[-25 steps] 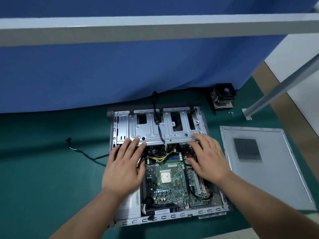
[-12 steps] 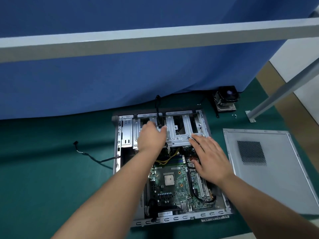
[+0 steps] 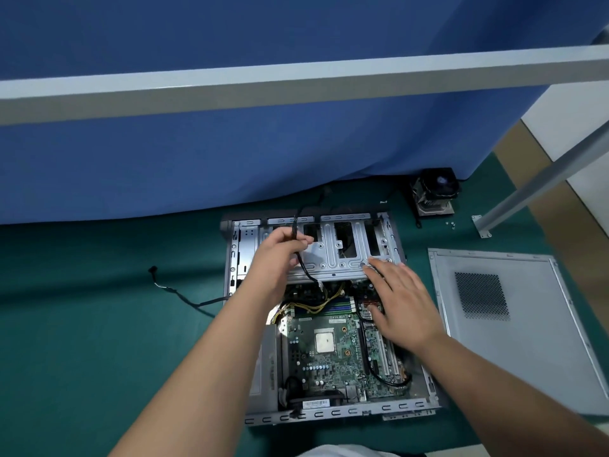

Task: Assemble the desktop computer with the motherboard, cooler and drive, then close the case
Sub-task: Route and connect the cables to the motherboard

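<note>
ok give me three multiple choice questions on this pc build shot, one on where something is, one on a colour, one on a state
1. Where is the cooler?
A. on the motherboard
B. on the mat beyond the case
C. in the right hand

2. What colour is the mat?
A. green
B. red
C. grey

3. What is the left hand doing?
A. lying flat
B. holding a screwdriver
C. pinching a black cable

Answers:
1 B, it stands by the blue curtain.
2 A, green all around the case.
3 C, fingers close on the cable over the drive cage.
</note>
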The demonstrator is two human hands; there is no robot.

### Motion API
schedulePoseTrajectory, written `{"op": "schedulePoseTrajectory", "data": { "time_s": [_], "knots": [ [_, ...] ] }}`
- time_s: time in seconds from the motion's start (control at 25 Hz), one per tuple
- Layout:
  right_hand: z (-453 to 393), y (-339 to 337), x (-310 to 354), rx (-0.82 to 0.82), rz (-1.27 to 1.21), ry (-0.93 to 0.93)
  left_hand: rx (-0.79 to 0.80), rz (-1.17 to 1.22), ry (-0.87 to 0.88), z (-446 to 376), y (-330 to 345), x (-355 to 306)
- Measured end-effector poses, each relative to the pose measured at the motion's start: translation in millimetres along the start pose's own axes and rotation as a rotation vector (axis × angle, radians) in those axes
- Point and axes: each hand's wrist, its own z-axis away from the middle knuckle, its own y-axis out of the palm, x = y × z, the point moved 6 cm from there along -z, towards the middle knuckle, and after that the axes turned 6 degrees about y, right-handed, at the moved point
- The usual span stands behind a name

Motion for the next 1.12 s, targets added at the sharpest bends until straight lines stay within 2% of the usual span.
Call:
{"op": "schedulePoseTrajectory", "data": {
  "time_s": [0.16, 0.32, 0.52, 0.68, 0.92, 1.04, 1.12],
  "knots": [
    [1.1, -1.1, 0.9, 0.009, 0.011, 0.007, -0.007, 0.205, 0.084, 24.3, -25.8, -16.8],
    [2.0, -4.1, 2.6, 0.009, 0.012, 0.010, -0.073, 0.232, 0.211, 50.1, -61.1, -34.8],
    [1.9, -5.1, 2.4, -0.006, -0.001, 0.010, -0.248, 0.195, 0.331, 83.8, -102.4, -20.4],
    [0.6, -3.8, 1.1, 0.000, 0.001, 0.014, -0.440, 0.366, 0.342, 103.4, -144.7, -0.9],
    [-0.3, -4.1, 1.4, -0.013, -0.020, 0.011, -0.567, 0.449, 0.125, 109.3, -181.3, 54.7],
    [-0.3, -4.4, 1.3, -0.015, -0.028, 0.008, -0.562, 0.472, -0.160, 100.9, -189.1, 85.8],
    [0.1, -4.0, 1.0, -0.016, -0.027, 0.009, -0.489, 0.337, -0.384, 98.3, -192.9, 100.2]
  ]
}}
